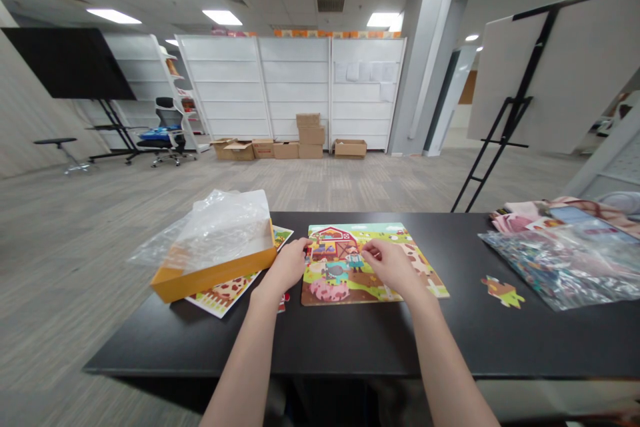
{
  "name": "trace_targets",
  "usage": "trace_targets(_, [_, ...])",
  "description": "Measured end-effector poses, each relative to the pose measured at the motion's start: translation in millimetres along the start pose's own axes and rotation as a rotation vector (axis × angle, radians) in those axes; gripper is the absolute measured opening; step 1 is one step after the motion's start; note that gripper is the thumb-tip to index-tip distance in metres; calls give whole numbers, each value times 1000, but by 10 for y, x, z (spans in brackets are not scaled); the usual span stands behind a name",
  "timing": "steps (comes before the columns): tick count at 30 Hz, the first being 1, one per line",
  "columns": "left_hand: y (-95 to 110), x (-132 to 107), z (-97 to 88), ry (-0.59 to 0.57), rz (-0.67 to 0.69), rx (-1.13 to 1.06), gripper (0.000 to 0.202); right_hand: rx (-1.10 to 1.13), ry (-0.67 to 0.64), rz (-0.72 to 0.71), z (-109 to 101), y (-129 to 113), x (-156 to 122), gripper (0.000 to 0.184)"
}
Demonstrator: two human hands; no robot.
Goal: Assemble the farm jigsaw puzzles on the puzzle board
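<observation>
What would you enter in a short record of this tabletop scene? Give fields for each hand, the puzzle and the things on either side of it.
Left hand: at the left edge of the farm jigsaw puzzle, near the barn
Right hand: fingers on the puzzle, beside the farmer figure
Surface: black table
Left of puzzle: orange box under clear plastic, lying on a printed farm picture
Right of puzzle: loose puzzle piece; clear plastic bag of colourful contents

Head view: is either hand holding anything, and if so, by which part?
The left hand and right hand have their fingertips at the farm jigsaw puzzle, but whether either is gripping a piece cannot be told from this view.
</observation>
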State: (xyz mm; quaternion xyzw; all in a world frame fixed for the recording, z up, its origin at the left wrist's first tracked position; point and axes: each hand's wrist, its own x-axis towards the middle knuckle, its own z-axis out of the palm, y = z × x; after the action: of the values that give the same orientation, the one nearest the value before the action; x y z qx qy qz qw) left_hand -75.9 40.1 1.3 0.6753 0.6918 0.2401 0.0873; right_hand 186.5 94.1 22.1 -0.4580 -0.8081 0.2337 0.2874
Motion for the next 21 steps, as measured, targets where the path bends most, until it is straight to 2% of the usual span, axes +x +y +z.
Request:
trace_targets(11, [43,-18,-24,0,26,33,31,-5,-8,6,-9,-14,-1,19])
trace_targets(16, [70,-13,-12,23,127,26,38,-6,-5,-6,-12,-23,-4,19])
trace_targets(21, [159,-30,15,-44,154,79,51,-23,1,-22,-2,-24,-10,19])
